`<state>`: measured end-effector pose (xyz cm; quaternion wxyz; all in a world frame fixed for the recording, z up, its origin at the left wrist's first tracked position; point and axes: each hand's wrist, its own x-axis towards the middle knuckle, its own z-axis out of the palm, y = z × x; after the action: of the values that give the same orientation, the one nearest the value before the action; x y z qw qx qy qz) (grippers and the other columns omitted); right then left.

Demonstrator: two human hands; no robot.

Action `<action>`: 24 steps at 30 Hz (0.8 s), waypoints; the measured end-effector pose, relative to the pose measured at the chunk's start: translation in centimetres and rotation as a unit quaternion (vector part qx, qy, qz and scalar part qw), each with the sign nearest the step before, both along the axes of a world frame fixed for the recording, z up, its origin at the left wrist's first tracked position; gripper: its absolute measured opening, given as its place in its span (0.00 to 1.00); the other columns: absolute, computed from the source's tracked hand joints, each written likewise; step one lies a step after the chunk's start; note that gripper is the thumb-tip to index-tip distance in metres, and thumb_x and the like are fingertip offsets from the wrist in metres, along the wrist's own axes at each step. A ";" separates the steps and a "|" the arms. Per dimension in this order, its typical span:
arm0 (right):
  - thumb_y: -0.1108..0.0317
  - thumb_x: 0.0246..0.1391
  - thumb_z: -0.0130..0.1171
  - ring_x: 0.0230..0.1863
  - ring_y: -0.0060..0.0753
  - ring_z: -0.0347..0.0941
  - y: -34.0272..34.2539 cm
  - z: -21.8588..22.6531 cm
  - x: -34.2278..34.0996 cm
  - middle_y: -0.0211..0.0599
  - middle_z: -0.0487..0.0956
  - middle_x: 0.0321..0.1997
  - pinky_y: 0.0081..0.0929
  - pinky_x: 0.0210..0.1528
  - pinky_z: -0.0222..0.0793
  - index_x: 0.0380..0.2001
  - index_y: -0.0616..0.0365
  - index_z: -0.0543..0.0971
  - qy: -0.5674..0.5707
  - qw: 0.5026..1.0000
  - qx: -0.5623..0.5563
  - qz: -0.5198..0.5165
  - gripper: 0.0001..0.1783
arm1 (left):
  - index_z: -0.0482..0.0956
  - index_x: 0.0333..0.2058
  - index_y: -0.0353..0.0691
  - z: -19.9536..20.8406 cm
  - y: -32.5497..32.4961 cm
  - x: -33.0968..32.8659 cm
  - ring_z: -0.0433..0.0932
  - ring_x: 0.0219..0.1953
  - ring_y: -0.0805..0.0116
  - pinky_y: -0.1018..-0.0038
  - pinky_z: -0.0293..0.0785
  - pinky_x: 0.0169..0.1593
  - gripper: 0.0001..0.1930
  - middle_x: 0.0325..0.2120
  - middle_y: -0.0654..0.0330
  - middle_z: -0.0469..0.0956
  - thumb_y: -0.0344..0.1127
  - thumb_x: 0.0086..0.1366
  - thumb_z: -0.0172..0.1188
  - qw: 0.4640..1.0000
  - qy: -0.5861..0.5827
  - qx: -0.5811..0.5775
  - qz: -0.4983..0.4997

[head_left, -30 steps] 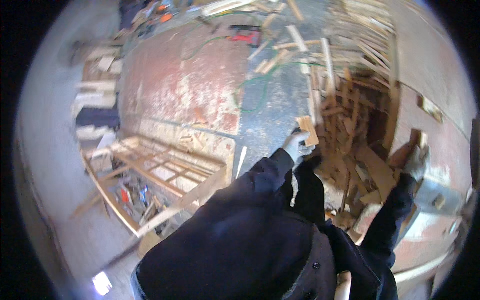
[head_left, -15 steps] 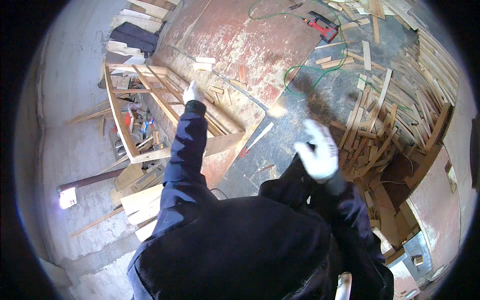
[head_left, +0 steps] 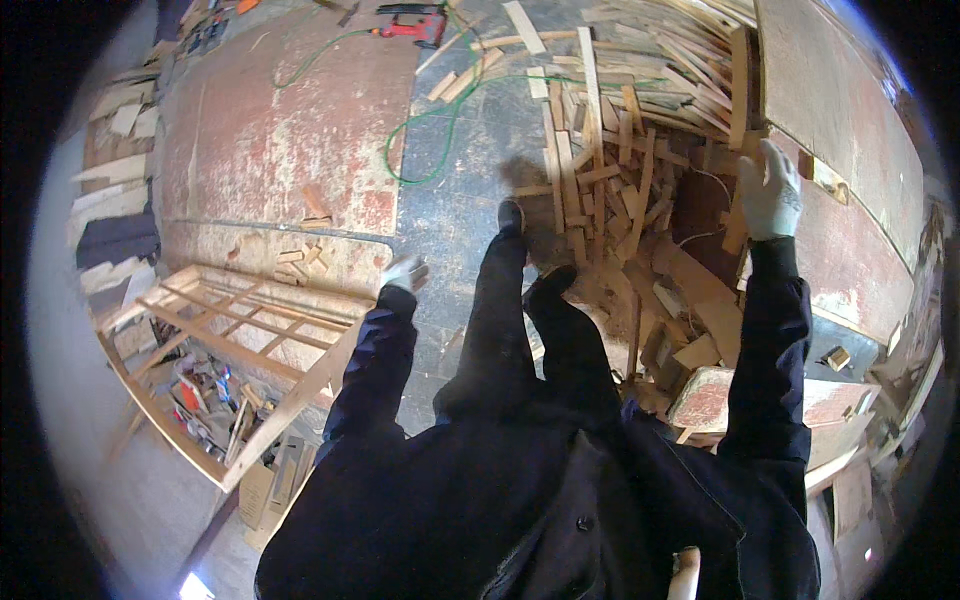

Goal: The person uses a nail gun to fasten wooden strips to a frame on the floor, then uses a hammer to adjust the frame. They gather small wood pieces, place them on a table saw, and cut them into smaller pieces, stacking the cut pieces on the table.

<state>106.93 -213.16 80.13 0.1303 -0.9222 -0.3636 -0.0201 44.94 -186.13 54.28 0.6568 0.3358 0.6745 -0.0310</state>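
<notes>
My left hand, in a white glove, is held out near the right end of a wooden frame. Its fingers are stretched out and hold nothing. The frame has long rails with thin crossbars between them. My right hand, gloved too, reaches out far to the right with fingers extended and nothing in them. It is nearest to an upright board and a large worn panel; whether it touches either I cannot tell.
Many wood offcuts are heaped ahead of my right leg. A red nail gun lies at the far side, its green hose curling over the floor. Small blocks lie on a scuffed reddish board. Cardboard pieces lie at right.
My view has turned to the right. My left hand has come away from the wooden frame, and my right hand has swung outward to the right, toward the worn panel.
</notes>
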 end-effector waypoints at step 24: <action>0.51 0.70 0.57 0.74 0.58 0.64 -4.5 -2.8 1.5 0.53 0.68 0.74 0.47 0.75 0.61 0.69 0.67 0.66 0.028 0.986 -0.137 -0.092 0.36 | 0.82 0.52 0.30 -37.5 -9.6 41.6 0.84 0.31 0.62 0.68 0.79 0.37 0.19 0.33 0.54 0.85 0.36 0.67 0.57 0.915 -0.154 -0.044 -0.370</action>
<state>108.44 -217.65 77.33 0.0109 -0.9610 -0.2730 0.0436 86.54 -195.69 16.78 0.7081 0.5326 0.3908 -0.2495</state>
